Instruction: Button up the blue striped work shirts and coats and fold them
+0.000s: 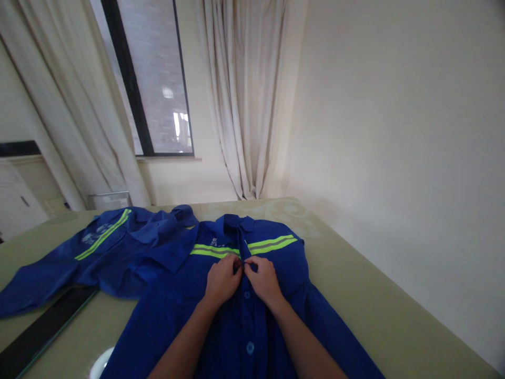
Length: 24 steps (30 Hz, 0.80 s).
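A blue jacket [288, 268] with yellow-green reflective stripes lies front up on the table, its collar away from me. My left hand [224, 279] pinches the left side of the front placket, just below the chest stripe. Beside it, my right hand [262, 276] pinches the placket's other side, the fingertips of both nearly touching. The bit of cloth or button between the fingers is hidden. Below the hands, a blue button [247, 295] and a lower button [250, 347] show on the placket.
A second blue jacket [114, 263] lies at the left, touching the first. Under its edge is a dark flat panel [47, 326]. A white round object [101, 364] sits near the bottom left. The table [355, 279] borders a wall at right; curtains [244, 95] hang behind.
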{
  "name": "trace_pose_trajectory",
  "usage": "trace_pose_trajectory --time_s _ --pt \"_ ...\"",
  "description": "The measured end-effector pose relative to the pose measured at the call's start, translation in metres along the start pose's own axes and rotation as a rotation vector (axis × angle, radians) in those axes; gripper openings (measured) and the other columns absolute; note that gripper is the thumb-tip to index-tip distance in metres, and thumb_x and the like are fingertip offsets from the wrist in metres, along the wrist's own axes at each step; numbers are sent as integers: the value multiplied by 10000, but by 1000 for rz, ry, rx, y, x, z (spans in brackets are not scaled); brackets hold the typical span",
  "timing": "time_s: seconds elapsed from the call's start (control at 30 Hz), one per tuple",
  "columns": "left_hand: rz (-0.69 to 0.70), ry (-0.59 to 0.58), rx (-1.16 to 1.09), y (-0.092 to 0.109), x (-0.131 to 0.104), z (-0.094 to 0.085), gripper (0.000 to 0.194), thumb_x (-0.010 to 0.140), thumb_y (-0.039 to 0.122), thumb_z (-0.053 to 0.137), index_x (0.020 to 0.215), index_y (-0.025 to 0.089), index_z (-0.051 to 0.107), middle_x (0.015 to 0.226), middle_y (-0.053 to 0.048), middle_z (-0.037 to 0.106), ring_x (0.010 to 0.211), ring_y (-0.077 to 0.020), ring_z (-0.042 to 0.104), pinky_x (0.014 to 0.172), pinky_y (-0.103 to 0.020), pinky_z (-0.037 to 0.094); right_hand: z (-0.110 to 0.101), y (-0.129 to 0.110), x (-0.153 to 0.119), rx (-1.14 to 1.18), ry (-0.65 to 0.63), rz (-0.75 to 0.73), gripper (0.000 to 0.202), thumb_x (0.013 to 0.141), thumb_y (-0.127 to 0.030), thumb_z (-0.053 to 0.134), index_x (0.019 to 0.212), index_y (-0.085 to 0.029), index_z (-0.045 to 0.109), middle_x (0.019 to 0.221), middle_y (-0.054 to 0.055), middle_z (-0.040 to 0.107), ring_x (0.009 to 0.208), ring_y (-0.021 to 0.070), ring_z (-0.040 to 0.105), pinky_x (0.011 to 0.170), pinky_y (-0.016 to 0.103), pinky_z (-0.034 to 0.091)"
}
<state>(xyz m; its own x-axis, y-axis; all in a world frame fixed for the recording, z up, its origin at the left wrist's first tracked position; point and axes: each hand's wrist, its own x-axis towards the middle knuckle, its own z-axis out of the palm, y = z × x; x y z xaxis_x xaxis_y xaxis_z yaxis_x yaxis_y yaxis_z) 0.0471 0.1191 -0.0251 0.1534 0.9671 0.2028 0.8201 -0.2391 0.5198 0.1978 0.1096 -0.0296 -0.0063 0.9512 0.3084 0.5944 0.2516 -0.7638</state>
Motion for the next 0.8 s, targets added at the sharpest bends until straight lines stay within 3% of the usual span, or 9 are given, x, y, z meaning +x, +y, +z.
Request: trace_pose_trajectory --time_s 0.27,0.4,0.57,0.8 --pt "235 89 -170 -6 0 6 170 970 192 411 1002 249 568 1022 -58 645 987 -220 610 887 -331 470 0 -2 -5 -30 115 -15 236 862 -196 585 970 -238 790 945 38 795 837 210 723 759 278 499" --pt "228 65 -180 -3 -1 4 181 972 183 411 986 256 576 1010 -45 648 973 -213 613 879 -325 476 0 -3 -4 -21 131 -15 244 863 -198 584 977 -233 796 976 49 795 874 218 726 803 287 508" --pt "180 106 -316 -6 0 9 152 957 207 456 988 243 600 979 -54 682 958 -228 638 863 -336 470 -5 -2 1 187 70 -47 303 928 -297 511 873 -216 797 858 47 786 812 214 720 744 279 506" --pt "145 94 -519 -12 8 12 138 912 268 531 952 226 656 905 -37 750 848 -202 699 787 -295 499 -3 7 2 165 32 -10 145 827 -282 623 855 -198 738 568 -39 599 523 143 543 534 236 368"
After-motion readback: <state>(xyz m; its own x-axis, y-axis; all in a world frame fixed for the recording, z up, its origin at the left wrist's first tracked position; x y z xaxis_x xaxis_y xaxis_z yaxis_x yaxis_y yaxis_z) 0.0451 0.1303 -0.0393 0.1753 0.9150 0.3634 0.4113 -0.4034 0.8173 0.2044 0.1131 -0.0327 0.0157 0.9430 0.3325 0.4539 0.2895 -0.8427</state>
